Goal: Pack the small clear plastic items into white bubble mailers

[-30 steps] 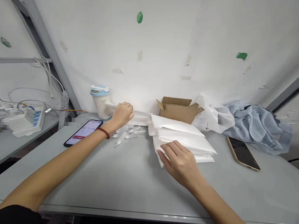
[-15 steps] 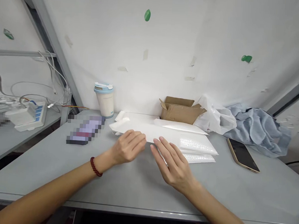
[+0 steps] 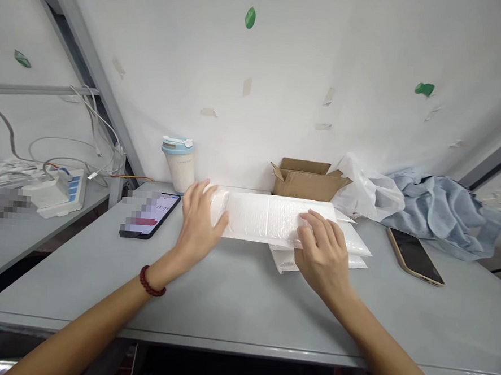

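Note:
A white bubble mailer (image 3: 257, 217) is stretched lengthwise between my two hands, its bumpy surface towards me. At its left end is my left hand (image 3: 200, 215), with the thumb on the near face and the fingers round the end. My right hand (image 3: 321, 243) grips the mailer near its right end, fingers curled over the face; its thumb is mostly hidden. Behind and below the right hand, more white mailers (image 3: 357, 245) lie in a loose pile on the grey table (image 3: 235, 305).
A lidded paper cup (image 3: 181, 169) and a lit phone (image 3: 157, 216) stand to the left. Along the wall are an opened cardboard box (image 3: 308, 185), a white plastic bag (image 3: 373, 192) and blue cloth (image 3: 448, 214). A dark phone (image 3: 416, 257) lies right; a power strip (image 3: 65, 196) sits far left.
Both hands have spread apart and now hold a mailer between them, raised off the pile. Before, the left was curled and the right stretched flat beside the mailers. The view has shifted slightly.

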Action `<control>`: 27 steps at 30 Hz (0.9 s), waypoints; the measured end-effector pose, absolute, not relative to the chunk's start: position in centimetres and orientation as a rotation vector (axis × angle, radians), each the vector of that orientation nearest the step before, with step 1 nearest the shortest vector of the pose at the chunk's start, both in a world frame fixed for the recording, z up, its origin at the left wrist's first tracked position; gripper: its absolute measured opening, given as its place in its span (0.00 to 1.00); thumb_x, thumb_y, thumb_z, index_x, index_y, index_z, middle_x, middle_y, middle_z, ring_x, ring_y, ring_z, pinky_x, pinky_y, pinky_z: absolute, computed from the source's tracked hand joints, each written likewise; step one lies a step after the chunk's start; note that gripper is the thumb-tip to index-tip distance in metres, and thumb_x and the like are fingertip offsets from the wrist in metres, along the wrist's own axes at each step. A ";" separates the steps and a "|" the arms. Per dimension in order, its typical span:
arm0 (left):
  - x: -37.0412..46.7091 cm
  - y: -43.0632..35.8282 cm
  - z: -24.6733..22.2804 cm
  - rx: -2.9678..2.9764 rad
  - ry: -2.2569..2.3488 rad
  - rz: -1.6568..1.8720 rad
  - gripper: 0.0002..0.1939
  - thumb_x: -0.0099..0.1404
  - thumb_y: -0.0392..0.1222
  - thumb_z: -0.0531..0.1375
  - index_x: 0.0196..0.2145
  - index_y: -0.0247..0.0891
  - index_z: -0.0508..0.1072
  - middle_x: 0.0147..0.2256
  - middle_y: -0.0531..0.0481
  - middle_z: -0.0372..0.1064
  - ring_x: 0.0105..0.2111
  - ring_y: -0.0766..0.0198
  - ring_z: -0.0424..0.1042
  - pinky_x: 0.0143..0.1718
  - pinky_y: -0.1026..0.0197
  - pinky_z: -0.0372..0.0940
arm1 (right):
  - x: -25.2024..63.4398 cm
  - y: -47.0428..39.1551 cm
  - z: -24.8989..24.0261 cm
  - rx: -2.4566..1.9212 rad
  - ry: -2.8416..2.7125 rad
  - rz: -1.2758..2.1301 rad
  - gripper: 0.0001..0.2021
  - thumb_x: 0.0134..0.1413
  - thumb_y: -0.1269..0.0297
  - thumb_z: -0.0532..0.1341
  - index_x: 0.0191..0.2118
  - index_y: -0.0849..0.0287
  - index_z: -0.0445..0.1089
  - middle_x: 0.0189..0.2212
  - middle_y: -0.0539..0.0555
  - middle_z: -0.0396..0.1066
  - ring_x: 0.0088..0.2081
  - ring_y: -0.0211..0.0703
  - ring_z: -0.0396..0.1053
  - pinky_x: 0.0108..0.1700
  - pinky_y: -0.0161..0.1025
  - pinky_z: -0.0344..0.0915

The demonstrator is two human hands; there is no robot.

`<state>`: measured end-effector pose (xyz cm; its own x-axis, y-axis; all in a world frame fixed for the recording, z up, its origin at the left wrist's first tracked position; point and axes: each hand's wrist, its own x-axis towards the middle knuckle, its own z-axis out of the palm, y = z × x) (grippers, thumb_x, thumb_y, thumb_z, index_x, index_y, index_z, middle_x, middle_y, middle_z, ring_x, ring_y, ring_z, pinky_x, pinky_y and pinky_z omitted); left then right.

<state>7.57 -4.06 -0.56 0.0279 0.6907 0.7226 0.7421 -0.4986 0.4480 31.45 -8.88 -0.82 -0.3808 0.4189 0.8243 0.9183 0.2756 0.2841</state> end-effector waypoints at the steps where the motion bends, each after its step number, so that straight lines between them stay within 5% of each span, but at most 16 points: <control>1: 7.2 -3.8 -0.2 -2.279 -1.753 -1.600 0.23 0.58 0.42 0.57 0.51 0.35 0.63 0.53 0.37 0.62 0.55 0.46 0.57 0.50 0.44 0.59 | 31.5 -8.8 -0.8 -1.204 -1.902 -1.022 0.12 0.49 0.82 0.50 0.34 0.61 0.65 0.41 0.62 0.71 0.49 0.51 0.67 0.48 0.47 0.60; 6: 6.2 -3.2 0.5 -2.764 -2.512 -1.935 0.14 0.57 0.43 0.57 0.38 0.32 0.73 0.32 0.45 0.74 0.32 0.57 0.73 0.31 0.58 0.66 | 30.9 -8.9 -1.4 -1.248 -1.964 -0.873 0.11 0.51 0.78 0.51 0.40 0.63 0.63 0.49 0.68 0.66 0.56 0.57 0.60 0.52 0.55 0.56; 9: 6.5 -3.3 0.0 -2.957 -2.395 -2.124 0.11 0.54 0.42 0.61 0.35 0.33 0.74 0.31 0.47 0.74 0.31 0.60 0.73 0.33 0.60 0.65 | 30.3 -9.5 -1.7 -1.329 -2.145 -0.762 0.22 0.52 0.69 0.54 0.54 0.68 0.57 0.58 0.73 0.55 0.61 0.64 0.48 0.54 0.64 0.49; 13: 7.4 -3.8 -0.7 -3.344 -2.286 -1.954 0.10 0.52 0.41 0.64 0.32 0.33 0.74 0.30 0.47 0.74 0.31 0.61 0.72 0.35 0.60 0.66 | 29.8 -10.7 -1.8 -1.281 -2.432 -0.599 0.38 0.48 0.61 0.58 0.62 0.69 0.44 0.63 0.73 0.41 0.63 0.70 0.36 0.54 0.70 0.43; 19: 8.9 -4.8 -1.3 -3.595 -2.112 -1.707 0.11 0.49 0.43 0.66 0.28 0.33 0.73 0.25 0.53 0.70 0.26 0.66 0.69 0.29 0.65 0.62 | 29.3 -11.6 -1.9 -1.204 -2.590 -0.263 0.42 0.43 0.56 0.60 0.62 0.66 0.45 0.57 0.71 0.53 0.60 0.66 0.46 0.56 0.68 0.43; 27: 9.3 -5.2 -1.4 -3.522 -1.947 -1.412 0.14 0.56 0.49 0.60 0.23 0.35 0.66 0.22 0.55 0.61 0.23 0.69 0.60 0.23 0.66 0.53 | 28.9 -11.2 -2.2 -1.157 -2.526 -0.404 0.39 0.39 0.61 0.62 0.60 0.63 0.52 0.53 0.69 0.55 0.51 0.63 0.54 0.51 0.62 0.52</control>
